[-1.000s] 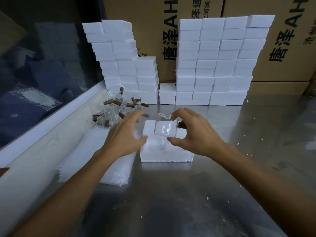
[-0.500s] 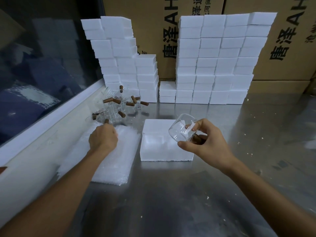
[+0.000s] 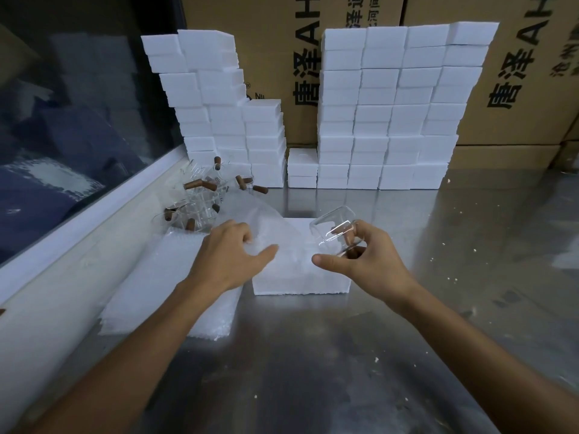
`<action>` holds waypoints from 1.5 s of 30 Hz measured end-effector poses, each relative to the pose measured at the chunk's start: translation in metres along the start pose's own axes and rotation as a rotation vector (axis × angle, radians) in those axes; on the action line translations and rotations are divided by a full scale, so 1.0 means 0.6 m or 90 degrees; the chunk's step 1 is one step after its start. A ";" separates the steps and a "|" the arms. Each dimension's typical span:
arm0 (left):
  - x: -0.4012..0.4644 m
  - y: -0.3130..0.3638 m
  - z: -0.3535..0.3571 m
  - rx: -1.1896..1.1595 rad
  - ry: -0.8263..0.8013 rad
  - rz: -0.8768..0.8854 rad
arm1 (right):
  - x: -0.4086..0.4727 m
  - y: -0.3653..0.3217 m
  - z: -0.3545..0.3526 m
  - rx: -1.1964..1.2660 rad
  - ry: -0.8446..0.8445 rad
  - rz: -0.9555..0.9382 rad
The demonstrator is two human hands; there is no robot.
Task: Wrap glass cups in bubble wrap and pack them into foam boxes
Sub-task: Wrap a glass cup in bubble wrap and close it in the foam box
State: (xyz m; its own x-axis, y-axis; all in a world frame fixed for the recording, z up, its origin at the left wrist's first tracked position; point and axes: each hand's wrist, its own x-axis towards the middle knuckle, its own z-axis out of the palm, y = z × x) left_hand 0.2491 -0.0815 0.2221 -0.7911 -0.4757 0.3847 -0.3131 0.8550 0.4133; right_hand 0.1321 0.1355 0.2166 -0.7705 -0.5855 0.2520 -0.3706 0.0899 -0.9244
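My right hand [image 3: 366,261] holds a clear glass cup [image 3: 332,230] by its brown handle, tilted on its side above a white foam box [image 3: 300,280] in the middle of the steel table. My left hand [image 3: 228,255] pinches a sheet of bubble wrap [image 3: 260,214] and lifts it off the stack of bubble wrap sheets [image 3: 169,289]. The lifted sheet hangs partly over the foam box's left side, just left of the cup.
A pile of glass cups with brown handles [image 3: 200,198] lies at the back left. Tall stacks of white foam boxes [image 3: 391,111] stand against cardboard cartons [image 3: 532,73] at the rear. A white ledge [image 3: 62,245] and a window border the table's left.
My left hand has picked a bubble wrap sheet off the stack and moved right toward the cup. My right hand has kept the cup, shifting it slightly.
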 end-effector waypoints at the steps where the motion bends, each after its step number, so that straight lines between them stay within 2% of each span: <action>1: 0.000 0.004 0.003 0.030 -0.019 -0.010 | -0.001 0.001 -0.001 -0.001 0.008 0.003; 7: 0.005 0.014 0.003 0.103 -0.035 -0.017 | -0.003 -0.010 -0.007 0.046 0.014 0.018; 11: 0.004 0.020 -0.012 0.106 -0.166 -0.031 | -0.001 -0.015 -0.009 0.087 0.020 0.056; 15: 0.005 0.015 -0.018 0.146 -0.189 -0.020 | 0.001 -0.012 -0.011 0.126 0.021 0.094; 18: 0.003 0.010 -0.023 0.160 -0.264 -0.022 | 0.002 -0.009 -0.010 0.166 0.018 0.119; 20: 0.003 0.010 -0.026 0.176 -0.237 -0.016 | 0.003 -0.009 -0.009 0.199 0.014 0.134; 24: 0.005 0.014 -0.035 0.184 -0.074 0.063 | 0.005 -0.012 -0.004 0.241 0.015 0.155; 28: 0.004 0.024 -0.040 0.110 0.039 0.134 | 0.008 -0.023 0.004 0.342 0.018 0.207; 31: 0.004 0.026 -0.046 0.103 0.007 0.166 | 0.011 -0.028 0.007 0.401 0.036 0.242; 36: 0.003 0.034 -0.048 0.142 -0.012 0.134 | 0.001 -0.048 -0.001 0.492 0.026 0.257; 38: 0.001 0.043 -0.045 0.122 -0.011 0.122 | -0.006 -0.057 0.002 0.534 -0.035 0.238; 42: 0.001 0.068 -0.038 -0.009 -0.069 0.121 | -0.020 -0.079 0.026 0.644 -0.220 0.265; 45: 0.002 0.078 -0.032 -0.083 -0.078 0.108 | -0.016 -0.082 0.045 0.668 -0.236 0.299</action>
State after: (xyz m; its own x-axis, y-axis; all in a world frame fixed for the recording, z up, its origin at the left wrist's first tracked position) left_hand 0.2433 -0.0459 0.2577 -0.8870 -0.2925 0.3572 -0.1065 0.8825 0.4582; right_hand 0.1719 0.1149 0.2516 -0.4577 -0.8823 -0.1099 0.6397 -0.2409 -0.7299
